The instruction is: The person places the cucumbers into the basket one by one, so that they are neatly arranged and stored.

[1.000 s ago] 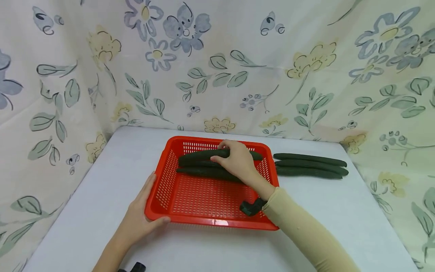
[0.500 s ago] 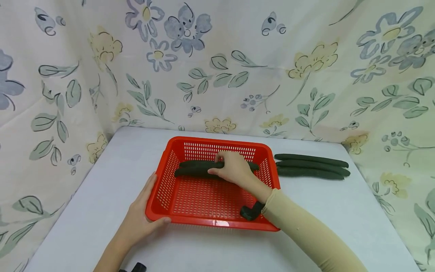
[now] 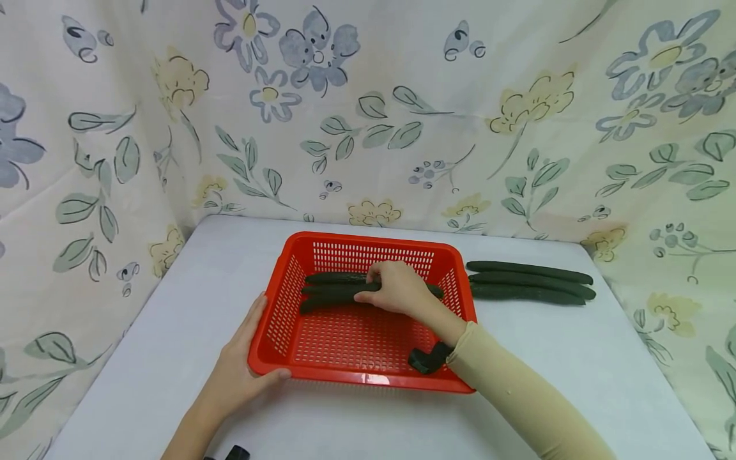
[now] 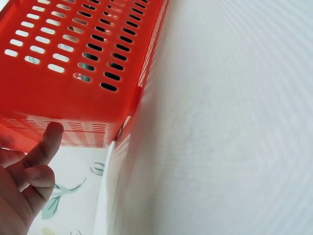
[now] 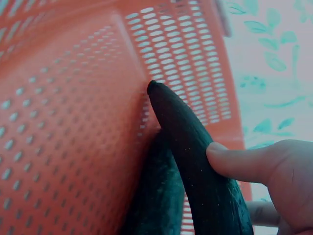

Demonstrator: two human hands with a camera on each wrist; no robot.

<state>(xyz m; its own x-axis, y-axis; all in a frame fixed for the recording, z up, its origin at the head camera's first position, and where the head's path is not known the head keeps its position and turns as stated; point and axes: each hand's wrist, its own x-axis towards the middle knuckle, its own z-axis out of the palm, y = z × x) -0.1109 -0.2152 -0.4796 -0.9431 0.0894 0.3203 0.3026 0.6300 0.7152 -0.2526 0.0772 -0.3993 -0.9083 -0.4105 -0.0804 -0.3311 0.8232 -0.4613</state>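
Inside the red plastic basket [image 3: 351,377] lie several dark green cucumbers side by side, toward its back. My right hand [image 3: 399,291] reaches over the right side and pinches one cucumber [image 5: 186,137] between thumb and fingers. In the right wrist view its tip rises over another cucumber [image 5: 157,188] beside it. That neighbouring cucumber rests lower, near the basket floor. The right ends of the cucumbers are partly hidden by the hand. My left hand [image 3: 236,364] rests at the basket's front left corner, thumb along the front rim and extended fingers against the left wall.
Several more cucumbers [image 3: 531,280] lie in a row on the white table [image 3: 144,358], just right of the basket. A floral curtain [image 3: 368,179] hangs behind and along the sides. A black wrist-camera mount [image 3: 428,359] hangs below the right wrist, over the basket.
The right hand has come down from the basket's back and toward me with a cucumber. The cucumbers in the basket have shifted and show as a row. The left hand stays at the corner.
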